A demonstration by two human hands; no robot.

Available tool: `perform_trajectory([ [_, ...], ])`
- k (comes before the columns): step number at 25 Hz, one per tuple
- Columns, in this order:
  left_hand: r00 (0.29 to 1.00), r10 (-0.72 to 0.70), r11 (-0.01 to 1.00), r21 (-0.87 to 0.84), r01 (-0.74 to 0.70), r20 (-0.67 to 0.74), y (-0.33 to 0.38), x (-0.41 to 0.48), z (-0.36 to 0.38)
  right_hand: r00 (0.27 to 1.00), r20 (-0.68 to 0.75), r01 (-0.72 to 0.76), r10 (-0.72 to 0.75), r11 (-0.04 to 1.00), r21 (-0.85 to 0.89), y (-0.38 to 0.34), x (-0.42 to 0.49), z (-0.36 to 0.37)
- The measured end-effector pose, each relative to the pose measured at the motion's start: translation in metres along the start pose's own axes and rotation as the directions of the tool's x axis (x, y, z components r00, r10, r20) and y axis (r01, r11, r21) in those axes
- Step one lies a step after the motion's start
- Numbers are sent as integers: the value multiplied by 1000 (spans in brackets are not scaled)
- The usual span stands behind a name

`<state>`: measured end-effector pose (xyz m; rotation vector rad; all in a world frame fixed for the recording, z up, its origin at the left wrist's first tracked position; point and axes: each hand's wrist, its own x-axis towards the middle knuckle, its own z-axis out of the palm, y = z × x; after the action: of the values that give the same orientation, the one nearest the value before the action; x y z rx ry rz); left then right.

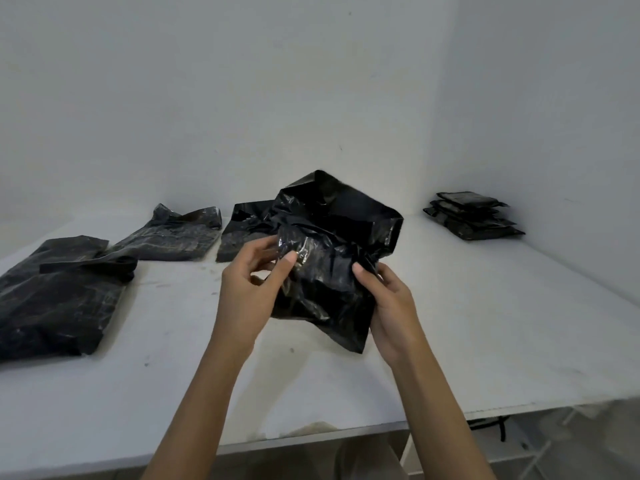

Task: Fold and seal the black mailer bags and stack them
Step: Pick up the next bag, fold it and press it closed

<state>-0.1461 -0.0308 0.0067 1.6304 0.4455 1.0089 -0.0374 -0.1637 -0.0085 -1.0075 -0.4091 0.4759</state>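
Observation:
A crumpled black mailer bag is held up above the white table, its open flap standing up at the top. My left hand pinches its left side with thumb and fingers. My right hand grips its lower right edge. A stack of folded black mailer bags sits at the far right near the wall. Three unfolded filled bags lie on the left: one large bag at the near left, one bag behind it, and one bag partly hidden behind the held bag.
White walls close off the table at the back and right. The table's front edge runs below my forearms, with a shelf frame underneath at lower right.

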Motion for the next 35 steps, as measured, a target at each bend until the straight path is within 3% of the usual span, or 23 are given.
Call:
perform_trajectory([
  [2, 994, 89, 982, 161, -97, 57, -1, -3, 6, 998, -47, 44, -40, 996, 72, -6, -2, -13],
  [3, 993, 62, 982, 170, -78, 97, -3, -4, 8, 996, -67, 61, -55, 993, 96, -9, -3, -18],
  [8, 952, -204, 967, -104, 232, 228, -25, -5, 18, 983, -164, 114, -83, 975, 188, -13, 2, -38],
  [12, 981, -161, 937, -297, 186, 105, -29, -5, 32, 984, -159, 117, -77, 960, 256, -8, 3, -41],
  [16, 979, -148, 928, -361, 90, -137, -21, -1, 50, 988, -150, 72, -33, 962, 264, 0, 5, -42],
  [20, 899, -207, 940, -335, 73, -386, -27, 20, 60, 954, -292, 49, -71, 995, -81, 2, 1, -39],
  [22, 858, -192, 964, -256, 74, -476, -27, 29, 63, 879, -401, 117, -258, 932, -342, -5, -3, -38],
  [24, 838, -159, 979, -191, 67, -523, -26, 34, 65, 717, -331, 280, -614, 688, -670, -14, -4, -37],
  [25, 836, -144, 983, -172, 60, -530, -25, 36, 67, 630, -233, 323, -741, 522, -789, -20, -2, -36],
  [26, 837, -133, 985, -163, 54, -530, -25, 36, 69, 590, -140, 342, -795, 403, -849, -27, 3, -35],
  [27, 841, -127, 986, -163, 48, -525, -25, 37, 71, 611, -85, 355, -787, 369, -859, -35, 8, -33],
  [31, 860, -119, 984, -172, 37, -496, -23, 36, 73, 870, -77, 249, -487, 569, -783, -64, 43, -26],
  [35, 864, -122, 983, -182, 36, -488, -20, 35, 73, 971, -71, 132, -229, 758, -639, -75, 69, -21],
])
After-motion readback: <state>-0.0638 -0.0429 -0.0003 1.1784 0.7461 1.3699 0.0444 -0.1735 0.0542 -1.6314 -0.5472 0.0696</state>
